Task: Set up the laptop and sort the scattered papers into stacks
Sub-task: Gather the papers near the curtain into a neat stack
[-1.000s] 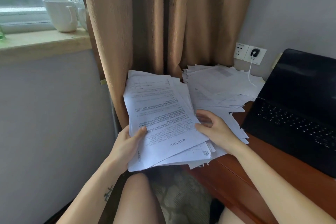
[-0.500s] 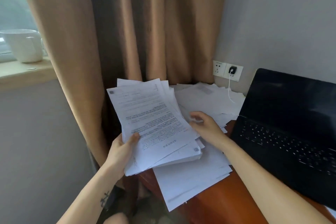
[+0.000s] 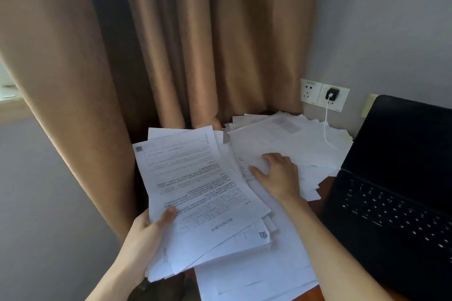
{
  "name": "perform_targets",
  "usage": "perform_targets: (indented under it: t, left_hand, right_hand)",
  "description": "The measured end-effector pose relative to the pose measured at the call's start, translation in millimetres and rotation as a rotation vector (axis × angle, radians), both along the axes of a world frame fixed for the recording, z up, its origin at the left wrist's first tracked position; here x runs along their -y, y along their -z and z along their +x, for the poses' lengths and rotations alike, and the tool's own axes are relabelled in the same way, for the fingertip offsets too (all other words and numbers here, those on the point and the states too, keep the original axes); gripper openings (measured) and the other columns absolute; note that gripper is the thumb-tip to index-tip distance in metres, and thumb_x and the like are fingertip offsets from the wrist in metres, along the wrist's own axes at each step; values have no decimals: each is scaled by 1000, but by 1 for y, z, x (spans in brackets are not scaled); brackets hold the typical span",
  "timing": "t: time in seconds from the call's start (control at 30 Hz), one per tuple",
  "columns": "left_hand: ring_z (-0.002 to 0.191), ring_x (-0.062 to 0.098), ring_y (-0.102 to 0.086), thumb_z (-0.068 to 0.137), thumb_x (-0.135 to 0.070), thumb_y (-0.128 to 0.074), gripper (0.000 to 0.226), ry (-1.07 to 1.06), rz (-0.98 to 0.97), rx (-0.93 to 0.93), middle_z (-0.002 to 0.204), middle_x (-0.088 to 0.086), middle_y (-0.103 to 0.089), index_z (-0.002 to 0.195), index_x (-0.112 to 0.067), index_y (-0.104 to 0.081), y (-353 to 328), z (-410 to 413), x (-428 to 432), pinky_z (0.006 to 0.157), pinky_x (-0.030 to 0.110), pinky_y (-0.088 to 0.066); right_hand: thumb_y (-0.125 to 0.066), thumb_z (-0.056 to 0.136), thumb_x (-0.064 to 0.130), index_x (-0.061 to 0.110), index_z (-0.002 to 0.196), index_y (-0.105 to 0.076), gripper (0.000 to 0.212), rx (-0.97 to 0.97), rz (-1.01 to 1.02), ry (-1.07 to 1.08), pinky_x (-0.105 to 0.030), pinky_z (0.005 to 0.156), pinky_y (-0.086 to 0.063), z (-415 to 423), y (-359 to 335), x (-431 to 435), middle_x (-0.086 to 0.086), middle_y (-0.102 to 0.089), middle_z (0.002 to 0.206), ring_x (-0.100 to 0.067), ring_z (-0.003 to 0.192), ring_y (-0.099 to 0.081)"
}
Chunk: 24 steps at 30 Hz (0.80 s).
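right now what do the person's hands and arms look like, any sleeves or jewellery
The left hand and right hand wear no gloves, rings or watch. The left forearm and right forearm are uncovered, no sleeve in view, no markings visible.

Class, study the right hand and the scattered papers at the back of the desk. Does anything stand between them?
Nothing visible: the right hand lies flat on the scattered papers. The white cable crosses them farther back.

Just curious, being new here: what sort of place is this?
Probably a bedroom or hotel-room work corner: a wooden desk with an open laptop, loose papers, and a brown curtain beside wall sockets.
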State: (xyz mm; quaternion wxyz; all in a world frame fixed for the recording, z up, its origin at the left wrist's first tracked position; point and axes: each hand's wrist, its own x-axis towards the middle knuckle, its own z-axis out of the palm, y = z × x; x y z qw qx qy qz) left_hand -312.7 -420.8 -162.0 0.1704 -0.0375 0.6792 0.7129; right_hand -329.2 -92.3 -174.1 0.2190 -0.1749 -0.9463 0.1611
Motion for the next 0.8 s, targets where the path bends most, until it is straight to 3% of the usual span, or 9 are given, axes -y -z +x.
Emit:
perform_targets:
  t: [0.1, 0.2, 0.3, 0.37, 0.47, 0.53, 0.63, 0.7, 0.8]
  left_hand:
    - [98, 35, -77, 99, -23, -69, 26, -23, -8, 9, 109, 9, -80, 122, -13, -70, 3, 0, -1, 100, 57, -55]
    - [98, 35, -77, 98, -24, -69, 27, -25, -2, 10, 109, 9, -80, 124, -13, -69, 2, 3, -2, 100, 57, -55]
    - [96, 31, -78, 99, -26, -69, 26, -18, -17, -2, 108, 5, -80, 123, -17, -69, -3, 7, -3, 98, 56, -56]
    - [93, 28, -79, 100, -25, -68, 22, -6, -34, -14, 106, 2, -81, 122, -19, -69, -8, 10, -2, 95, 53, -58]
    - [92, 28, -79, 101, -25, -67, 22, 6, -54, -20, 105, 2, -81, 121, -17, -68, -12, 11, -2, 94, 52, -59]
    - [92, 28, -79, 101, -25, -67, 22, 3, -65, -15, 105, 3, -81, 121, -16, -69, -12, 11, -2, 94, 52, -59]
    - [92, 30, -78, 101, -24, -68, 23, -3, -71, -7, 105, 5, -81, 121, -15, -69, -13, 11, -3, 95, 53, -59]
    - [92, 30, -78, 101, -23, -67, 21, -5, -66, 3, 105, 5, -81, 120, -16, -69, -12, 11, -3, 95, 53, -59]
    - [93, 32, -78, 101, -24, -67, 21, -16, -58, 17, 105, 6, -80, 120, -17, -69, -9, 10, -3, 95, 54, -58]
  right_hand:
    - [-63, 93, 53, 18, 118, -69, 43, -66, 83, 18, -41, 88, -45, 0, 5, 0, -1, -69, 117, -27, 108, -60]
    - [-61, 97, 36, 15, 85, -70, 26, -159, 215, 17, -36, 63, -44, 6, 5, 4, -4, -70, 77, -29, 76, -62]
    - [-60, 99, 25, 13, 79, -70, 26, -181, 225, 17, -34, 55, -42, 10, 4, 6, -5, -67, 68, -29, 67, -60]
    - [-60, 99, 29, 14, 80, -73, 28, -226, 133, 20, -35, 58, -47, 14, 2, 9, -3, -68, 71, -27, 72, -60]
    - [-57, 100, 37, 15, 88, -77, 32, -244, -70, 31, -40, 75, -50, 19, -2, 9, -2, -72, 89, -26, 88, -58]
    - [-61, 97, 34, 17, 106, -74, 23, -155, -18, 26, -41, 89, -43, 18, -2, 6, -3, -71, 111, -29, 106, -57]
    - [-63, 92, 52, 23, 129, -64, 47, 15, 17, 62, -43, 103, -28, 17, -4, -1, 2, -58, 136, -24, 130, -43]
    - [-60, 88, 66, 25, 133, -60, 61, 60, 4, 77, -44, 104, -28, 16, -2, -5, 5, -56, 139, -23, 132, -41]
    - [-63, 89, 61, 24, 129, -63, 54, -4, -13, 95, -43, 101, -32, 17, -1, -8, 6, -62, 134, -22, 126, -48]
